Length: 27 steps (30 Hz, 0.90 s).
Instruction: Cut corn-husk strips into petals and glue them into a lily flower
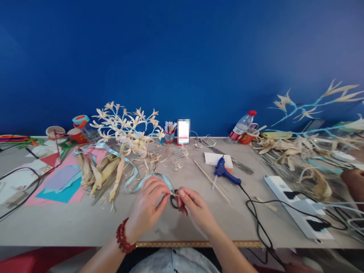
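My left hand and my right hand meet above the table's front middle, both pinched on a small pale strip of husk held between the fingertips. A red bead bracelet is on my left wrist. Black scissors lie on the table just under and between my hands, partly hidden. A light blue ribbon curls from behind my left hand toward a pile of dried corn husks.
A blue glue gun with a black cord lies to the right, beside thin sticks. A white power strip sits at right. Husk flower branches, cups, a bottle, coloured paper. Another person's hand at far right.
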### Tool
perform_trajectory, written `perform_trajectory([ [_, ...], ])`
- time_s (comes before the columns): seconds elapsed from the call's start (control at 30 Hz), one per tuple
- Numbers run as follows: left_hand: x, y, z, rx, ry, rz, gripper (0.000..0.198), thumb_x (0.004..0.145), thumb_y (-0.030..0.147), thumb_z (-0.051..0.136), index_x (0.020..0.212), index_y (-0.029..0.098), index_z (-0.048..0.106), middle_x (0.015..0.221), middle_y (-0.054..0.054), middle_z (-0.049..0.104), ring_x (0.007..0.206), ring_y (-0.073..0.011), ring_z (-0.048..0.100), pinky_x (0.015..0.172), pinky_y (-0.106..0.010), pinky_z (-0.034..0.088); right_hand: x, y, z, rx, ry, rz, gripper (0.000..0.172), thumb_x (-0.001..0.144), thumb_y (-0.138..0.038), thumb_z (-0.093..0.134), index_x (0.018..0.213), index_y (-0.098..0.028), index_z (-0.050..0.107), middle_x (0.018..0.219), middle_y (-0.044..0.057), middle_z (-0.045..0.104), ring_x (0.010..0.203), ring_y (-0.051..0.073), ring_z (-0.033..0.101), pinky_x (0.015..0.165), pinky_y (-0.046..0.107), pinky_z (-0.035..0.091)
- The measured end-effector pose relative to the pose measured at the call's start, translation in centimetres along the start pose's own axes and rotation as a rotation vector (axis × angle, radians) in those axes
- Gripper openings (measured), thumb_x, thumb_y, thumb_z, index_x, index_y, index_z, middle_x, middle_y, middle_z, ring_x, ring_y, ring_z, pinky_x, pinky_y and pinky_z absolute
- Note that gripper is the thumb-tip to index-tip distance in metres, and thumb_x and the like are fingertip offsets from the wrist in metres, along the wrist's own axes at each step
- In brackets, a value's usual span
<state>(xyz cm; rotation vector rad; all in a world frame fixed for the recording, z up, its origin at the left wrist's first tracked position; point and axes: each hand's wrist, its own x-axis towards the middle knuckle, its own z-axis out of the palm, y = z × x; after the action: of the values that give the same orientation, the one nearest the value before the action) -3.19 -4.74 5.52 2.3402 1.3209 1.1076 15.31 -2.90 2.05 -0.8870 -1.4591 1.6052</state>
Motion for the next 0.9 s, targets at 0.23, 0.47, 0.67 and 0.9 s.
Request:
perform_trajectory([
  [0.23,-0.5,-0.6,0.6,-0.021,0.176,0.105,0.020,0.084,0.005,0.054,0.094,0.022,0.059,0.087,-0.002,0.068,0.088,-0.0188,0.060,0.102,-0.049,0.039,-0.4,-0.4,0.2,0.374,-0.114,0.118,0.034,0.090,-0.043,0.058,0.072,-0.015,0.056,0.068,-0.001,0.052,0.046,0.005,0.040,0.049,0.022,0.029],
  [0.47,-0.7,-1.1,0.7,0.099,0.196,0.251,0.025,0.082,0.004,0.054,0.095,0.023,0.064,0.088,-0.001,0.073,0.089,-0.0187,0.062,0.107,-0.054,0.031,-0.1,-0.5,1.1,0.602,-0.143,0.120,0.029,0.090,-0.037,0.059,0.072,-0.015,0.058,0.061,-0.004,0.048,0.041,0.004,0.035,0.056,0.025,0.039],
  [0.67,-0.8,-0.8,1.0,0.046,0.179,0.150,0.031,0.084,0.005,0.051,0.103,0.025,0.066,0.095,-0.003,0.074,0.092,-0.0204,0.062,0.107,-0.055,0.031,-0.2,-0.7,1.1,0.463,-0.130,0.123,0.033,0.090,-0.045,0.058,0.074,-0.016,0.058,0.056,-0.006,0.045,0.043,0.005,0.036,0.054,0.022,0.037],
  [0.9,-1.6,0.4,3.2,-0.622,0.213,-0.299,0.020,0.091,0.017,0.049,0.098,0.022,0.068,0.095,-0.006,0.063,0.092,-0.0199,0.059,0.081,-0.034,0.049,-0.2,-0.3,1.7,0.002,-0.020,0.024,0.042,0.090,-0.055,0.050,0.074,-0.017,0.054,0.066,-0.002,0.049,0.052,0.009,0.043,0.048,0.020,0.035],
])
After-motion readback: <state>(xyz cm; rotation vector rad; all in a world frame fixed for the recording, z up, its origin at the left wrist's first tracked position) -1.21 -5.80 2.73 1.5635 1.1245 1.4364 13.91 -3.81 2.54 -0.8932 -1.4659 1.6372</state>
